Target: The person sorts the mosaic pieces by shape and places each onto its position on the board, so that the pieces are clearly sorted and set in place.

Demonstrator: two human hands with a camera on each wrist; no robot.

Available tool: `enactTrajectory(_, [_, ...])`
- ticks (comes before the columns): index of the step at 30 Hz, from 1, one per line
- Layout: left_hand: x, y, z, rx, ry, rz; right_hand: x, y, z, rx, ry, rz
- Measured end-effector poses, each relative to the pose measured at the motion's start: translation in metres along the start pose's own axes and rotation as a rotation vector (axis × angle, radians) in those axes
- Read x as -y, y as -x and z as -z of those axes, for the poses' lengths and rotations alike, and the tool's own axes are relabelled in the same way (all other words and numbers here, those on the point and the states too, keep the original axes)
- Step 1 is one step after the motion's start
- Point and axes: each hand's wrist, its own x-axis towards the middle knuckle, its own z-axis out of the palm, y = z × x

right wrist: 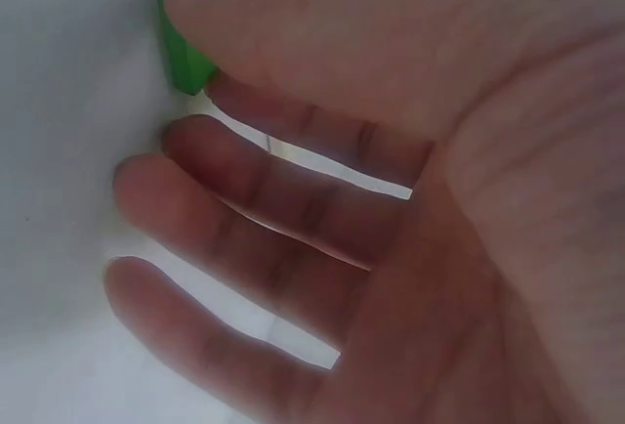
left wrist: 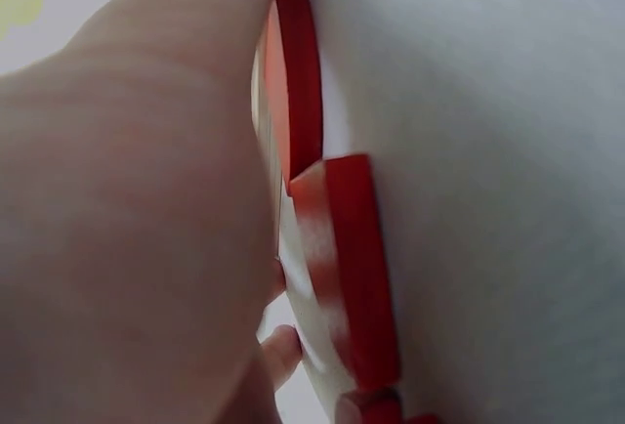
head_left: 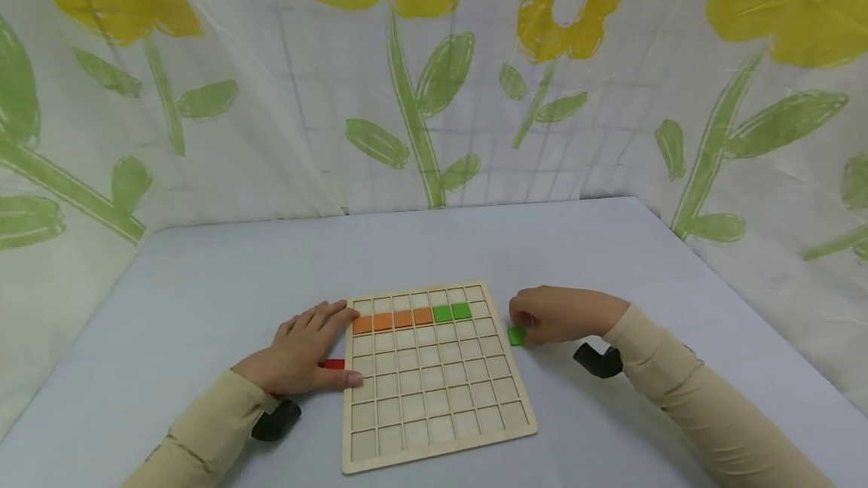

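Note:
A square wooden grid board (head_left: 432, 378) lies on the table. Several orange tiles (head_left: 403, 318) and two green tiles (head_left: 451, 312) sit side by side in its second row from the far edge. My left hand (head_left: 301, 356) rests along the board's left edge, fingers extended, thumb over the rim. Under and beside it lie several red tiles (left wrist: 356, 268), partly hidden in the head view. Just right of the board, my right hand (head_left: 566, 313) pinches a loose green tile (right wrist: 186, 53) between thumb and index finger, low at the tabletop. Its other fingers are loosely bent.
A white cloth covers the table (head_left: 271, 262). Behind it hangs a pale curtain (head_left: 285, 134) printed with yellow flowers. Dark wrist devices (head_left: 276, 420) sit under both forearms, close to the tabletop.

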Motion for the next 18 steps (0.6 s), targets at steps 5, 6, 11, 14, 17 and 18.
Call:
enactTrajectory(5, [0.001,0.000,-0.001,-0.006,0.011,-0.004,-0.001,-0.002,-0.002,-0.003,0.018,0.001])
enactTrajectory(6, [0.001,0.001,0.000,-0.002,0.012,-0.003,-0.001,-0.002,-0.002,-0.005,0.018,-0.002])
enactTrajectory(11, [-0.004,0.002,0.005,0.004,0.000,-0.022,-0.001,-0.001,-0.004,-0.015,0.025,-0.001])
enactTrajectory(14, [-0.007,0.003,0.008,0.013,-0.002,-0.024,0.000,-0.001,-0.004,-0.021,0.030,0.004])
enactTrajectory(17, [-0.008,0.004,0.010,0.024,-0.007,-0.019,0.000,-0.001,-0.005,-0.025,0.028,0.011])
enactTrajectory(18, [-0.008,0.004,0.010,0.027,-0.010,-0.020,0.000,-0.001,-0.005,-0.024,0.027,0.013])
